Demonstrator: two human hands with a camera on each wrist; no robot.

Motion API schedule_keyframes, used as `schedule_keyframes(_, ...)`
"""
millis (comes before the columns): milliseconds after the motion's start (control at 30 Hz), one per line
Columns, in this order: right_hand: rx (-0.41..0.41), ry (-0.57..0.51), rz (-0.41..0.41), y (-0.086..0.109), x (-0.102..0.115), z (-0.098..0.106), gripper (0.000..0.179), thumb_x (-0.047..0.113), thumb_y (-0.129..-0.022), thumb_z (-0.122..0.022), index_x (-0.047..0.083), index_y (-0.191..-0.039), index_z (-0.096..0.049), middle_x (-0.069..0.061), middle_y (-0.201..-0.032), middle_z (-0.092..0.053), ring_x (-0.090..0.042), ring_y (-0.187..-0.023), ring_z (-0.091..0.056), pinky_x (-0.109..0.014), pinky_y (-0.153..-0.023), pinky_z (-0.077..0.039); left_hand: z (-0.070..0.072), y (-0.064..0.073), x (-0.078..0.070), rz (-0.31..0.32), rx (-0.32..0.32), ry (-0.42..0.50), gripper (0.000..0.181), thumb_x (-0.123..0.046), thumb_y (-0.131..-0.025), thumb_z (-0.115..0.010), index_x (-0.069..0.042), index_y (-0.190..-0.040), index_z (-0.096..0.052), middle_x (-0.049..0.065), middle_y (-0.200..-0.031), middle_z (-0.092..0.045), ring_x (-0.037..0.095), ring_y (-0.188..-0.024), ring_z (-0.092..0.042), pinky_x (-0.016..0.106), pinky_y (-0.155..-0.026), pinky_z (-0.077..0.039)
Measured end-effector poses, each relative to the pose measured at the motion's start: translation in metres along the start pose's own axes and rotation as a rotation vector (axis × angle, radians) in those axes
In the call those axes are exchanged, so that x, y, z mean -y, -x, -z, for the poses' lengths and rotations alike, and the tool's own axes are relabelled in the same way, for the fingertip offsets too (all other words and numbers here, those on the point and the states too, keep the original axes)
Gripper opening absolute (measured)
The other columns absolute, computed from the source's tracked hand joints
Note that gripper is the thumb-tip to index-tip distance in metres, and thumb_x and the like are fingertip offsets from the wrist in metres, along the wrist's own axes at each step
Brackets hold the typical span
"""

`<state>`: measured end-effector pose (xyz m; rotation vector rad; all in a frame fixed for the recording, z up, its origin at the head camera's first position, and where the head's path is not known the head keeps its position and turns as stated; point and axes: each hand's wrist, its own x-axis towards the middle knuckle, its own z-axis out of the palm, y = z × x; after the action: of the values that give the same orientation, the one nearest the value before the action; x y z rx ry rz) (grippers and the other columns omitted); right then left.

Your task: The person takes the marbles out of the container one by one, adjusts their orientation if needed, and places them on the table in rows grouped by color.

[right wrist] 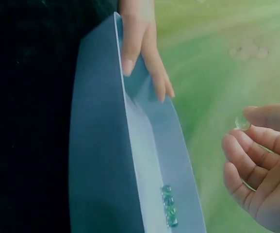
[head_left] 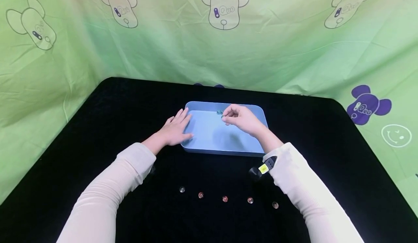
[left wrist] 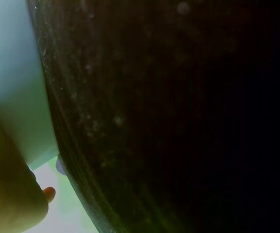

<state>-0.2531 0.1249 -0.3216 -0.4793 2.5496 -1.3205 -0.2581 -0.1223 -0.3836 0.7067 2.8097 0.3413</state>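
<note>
A blue tray [head_left: 205, 136] lies on the black tabletop. My left hand [head_left: 174, 130] rests on its left rim with the fingers spread and fairly straight. Above the tray's right half, my right hand [head_left: 242, 119] pinches a small glass marble [right wrist: 242, 123] between thumb and forefinger. It looks clear with a greenish tint in the right wrist view, and the other fingers are loosely curled. Several green glass marbles [right wrist: 169, 208] sit in a short row inside the tray, along its far wall. The left wrist view is mostly dark, with part of the hand [left wrist: 11, 189] at lower left.
On the black cloth [head_left: 156, 214] in front of the tray, several glass marbles stand spaced in a row, from a clear marble [head_left: 182, 189] at left through reddish marbles [head_left: 225, 198] to a brownish marble [head_left: 275, 205] at right. A green printed curtain [head_left: 176, 54] surrounds the table.
</note>
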Motion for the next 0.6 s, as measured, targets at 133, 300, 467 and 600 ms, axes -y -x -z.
schedule_keyframes(133,0.009,0.006,0.011,0.003,0.004,-0.005,0.017,0.017,-0.083,-0.057,0.004,-0.093,-0.055,-0.009,-0.083,-0.057,-0.02,-0.077,-0.056,-0.032,-0.065,-0.039,0.0,0.0,0.001,0.008,0.004,0.006,0.075,-0.049,-0.085,-0.042,-0.01,-0.14,-0.008,0.005,-0.143,0.011,0.019,-0.128,0.013,0.044,-0.099,-0.006)
schedule_keyframes(300,0.01,-0.011,0.024,0.008,0.008,-0.012,0.016,0.016,-0.082,-0.058,0.004,-0.091,-0.055,-0.007,-0.082,-0.057,-0.02,-0.076,-0.056,-0.032,-0.064,-0.039,0.001,0.0,0.001,0.014,0.006,0.007,0.075,-0.048,-0.085,-0.043,-0.01,-0.14,-0.009,0.004,-0.143,0.012,0.019,-0.128,0.012,0.044,-0.099,-0.006)
schedule_keyframes(467,0.02,-0.028,0.044,0.015,0.007,-0.018,0.015,0.016,-0.081,-0.059,0.004,-0.09,-0.055,-0.007,-0.081,-0.058,-0.02,-0.075,-0.057,-0.034,-0.065,-0.041,0.0,-0.001,0.002,0.008,-0.001,-0.002,0.075,-0.048,-0.085,-0.042,-0.01,-0.14,-0.009,0.004,-0.143,0.011,0.021,-0.129,0.01,0.045,-0.099,-0.007)
schedule_keyframes(600,0.012,-0.044,0.073,0.022,0.007,-0.023,0.015,0.014,-0.081,-0.06,0.002,-0.09,-0.055,-0.007,-0.08,-0.058,-0.018,-0.074,-0.057,-0.033,-0.066,-0.042,0.0,-0.002,0.002,0.002,-0.002,-0.004,0.075,-0.048,-0.085,-0.042,-0.009,-0.14,-0.009,0.004,-0.143,0.011,0.022,-0.129,0.009,0.045,-0.099,-0.007)
